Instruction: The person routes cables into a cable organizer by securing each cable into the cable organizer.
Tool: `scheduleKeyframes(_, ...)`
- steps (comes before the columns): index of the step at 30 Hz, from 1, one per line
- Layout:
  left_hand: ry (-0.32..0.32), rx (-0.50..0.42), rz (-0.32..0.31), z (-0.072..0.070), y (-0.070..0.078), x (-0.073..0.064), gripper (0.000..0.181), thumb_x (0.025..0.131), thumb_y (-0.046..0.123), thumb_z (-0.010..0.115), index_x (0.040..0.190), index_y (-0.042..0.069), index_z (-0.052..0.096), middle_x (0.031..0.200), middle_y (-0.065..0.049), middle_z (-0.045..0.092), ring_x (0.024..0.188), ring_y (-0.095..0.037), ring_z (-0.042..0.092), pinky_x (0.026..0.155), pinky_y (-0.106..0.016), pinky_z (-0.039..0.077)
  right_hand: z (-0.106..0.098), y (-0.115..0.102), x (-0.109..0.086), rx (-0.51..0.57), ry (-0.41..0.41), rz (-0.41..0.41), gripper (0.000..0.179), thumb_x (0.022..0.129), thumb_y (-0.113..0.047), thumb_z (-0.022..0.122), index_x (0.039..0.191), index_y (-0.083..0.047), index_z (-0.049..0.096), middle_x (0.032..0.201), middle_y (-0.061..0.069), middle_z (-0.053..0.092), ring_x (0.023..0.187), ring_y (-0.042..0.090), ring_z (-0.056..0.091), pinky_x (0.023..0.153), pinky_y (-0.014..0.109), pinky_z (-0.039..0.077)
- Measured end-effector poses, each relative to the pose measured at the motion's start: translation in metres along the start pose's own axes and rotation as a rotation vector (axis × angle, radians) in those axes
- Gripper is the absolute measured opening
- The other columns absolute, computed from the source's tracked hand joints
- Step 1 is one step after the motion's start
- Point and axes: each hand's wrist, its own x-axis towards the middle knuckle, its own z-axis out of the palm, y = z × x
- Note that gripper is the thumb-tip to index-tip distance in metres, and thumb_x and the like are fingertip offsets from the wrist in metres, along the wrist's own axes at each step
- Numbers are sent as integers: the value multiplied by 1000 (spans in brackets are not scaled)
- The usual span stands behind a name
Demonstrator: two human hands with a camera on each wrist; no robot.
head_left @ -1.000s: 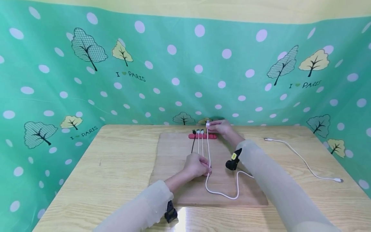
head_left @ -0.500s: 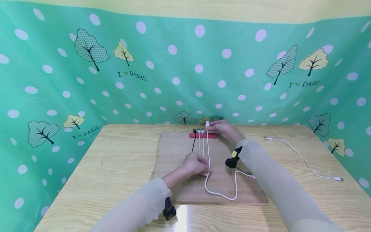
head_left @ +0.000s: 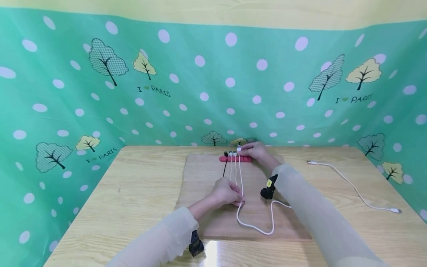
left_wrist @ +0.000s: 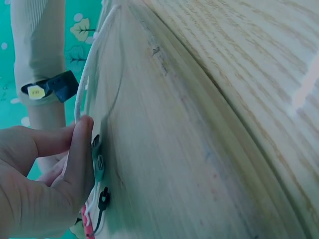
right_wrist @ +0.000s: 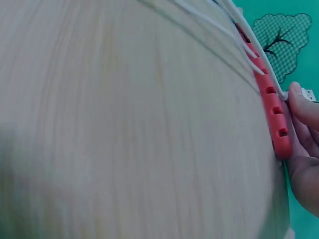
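Note:
A white USB cable [head_left: 240, 174] runs between the two hands over a wooden board [head_left: 197, 178]. My right hand [head_left: 254, 150] pinches it just below its USB plug [right_wrist: 309, 94], close over the far side of a red cable holder [right_wrist: 273, 112]. Lower on the same cable, my left hand [head_left: 227, 193] pinches it between thumb and fingers. In the right wrist view the cable passes beside the holder's slots. A black cable [head_left: 225, 168] and two other white cables sit in the slots farther left, their plugs beyond the holder. The cable's slack loops toward the board's front.
Another white cable [head_left: 350, 183] lies on the table [head_left: 100, 211] to the right of the board. A green patterned curtain [head_left: 186, 74] hangs behind the table. The right sleeve [head_left: 310, 207] covers part of the board's right side.
The right hand has lowered slightly, bringing the plug a little closer to the red holder. The left hand keeps its pinch in nearly the same spot. The head view has shifted slightly.

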Motion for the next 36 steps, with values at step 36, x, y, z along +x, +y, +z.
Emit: scheduleKeyframes(36,17,313,116,2,6,-10,21,76,4,79,60,-1,66,55,-14,68,44,-17,65,43,-23,54,16,-12,-21,-101,235,51,43,74,-15,82,113,-3,69,122,17,66,115,28,59,87,29,55)
